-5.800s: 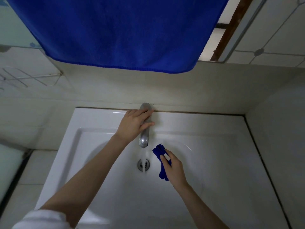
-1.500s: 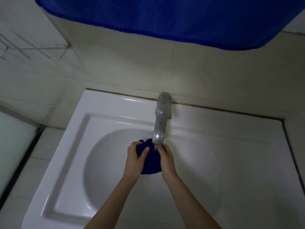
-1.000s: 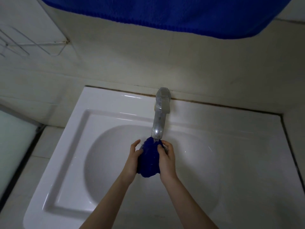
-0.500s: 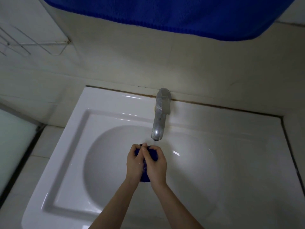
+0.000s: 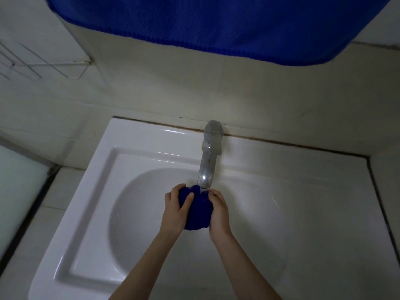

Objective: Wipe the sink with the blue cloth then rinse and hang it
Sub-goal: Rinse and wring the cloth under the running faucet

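The blue cloth (image 5: 198, 210) is bunched into a wet ball over the basin of the white sink (image 5: 134, 152), right under the spout of the metal tap (image 5: 207, 161). Water runs from the spout onto its top. My left hand (image 5: 175, 210) grips the cloth's left side, thumb across the front. My right hand (image 5: 218, 211) grips its right side. The drain is hidden behind the cloth and hands.
A large blue towel (image 5: 216, 22) hangs from above across the top of the view, in front of the tiled wall. A wire rack (image 5: 39, 66) is fixed to the wall at the left. A wall stands close on the right of the sink.
Half a second ago my hands were pressed together around the cloth below the spout. Now they have spread apart and moved up, so more of the cloth shows under the running water.
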